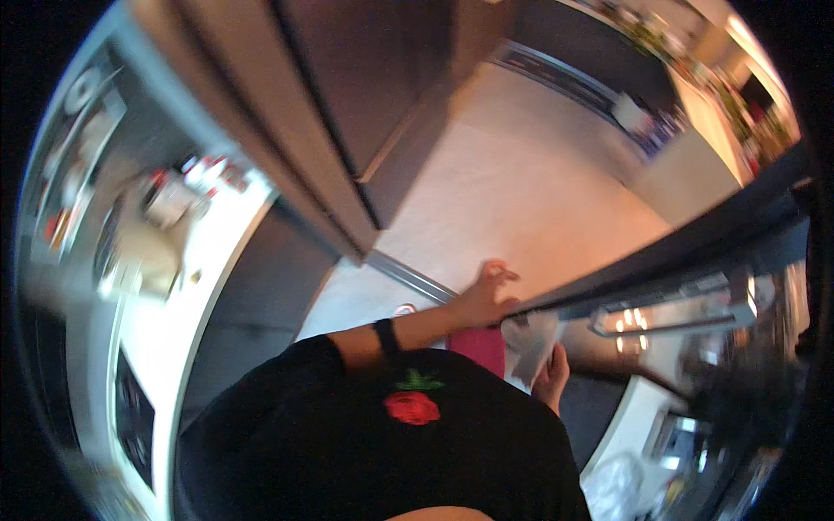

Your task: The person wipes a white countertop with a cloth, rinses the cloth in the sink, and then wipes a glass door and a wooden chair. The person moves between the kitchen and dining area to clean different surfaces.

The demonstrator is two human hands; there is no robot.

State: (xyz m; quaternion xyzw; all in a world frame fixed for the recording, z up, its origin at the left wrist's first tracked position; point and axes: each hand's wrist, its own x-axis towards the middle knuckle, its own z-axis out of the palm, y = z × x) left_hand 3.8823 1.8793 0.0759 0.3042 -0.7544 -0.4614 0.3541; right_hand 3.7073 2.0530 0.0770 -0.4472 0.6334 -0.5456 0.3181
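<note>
My left hand (pixel 485 299) reaches forward with a black band on the wrist. Its fingers are apart and loosely bent, with nothing seen in them, and its thumb side is close to the edge of a dark-framed glass door (pixel 599 273). Whether it touches the door, I cannot tell. Beside that edge, my right hand (pixel 552 378) has hold of a pale grey-white sheet or cloth (pixel 533 342), blurred by motion. Something magenta (pixel 479 350) shows below my left forearm, partly hidden by my black shirt.
A metal threshold strip (pixel 414 277) crosses the floor ahead, beside a brown door frame (pixel 313 163). To the left runs a white counter (pixel 215 273) with blurred containers. The glass door bears a long bar handle (pixel 677 324). A clear plastic bag (pixel 612 485) lies at lower right.
</note>
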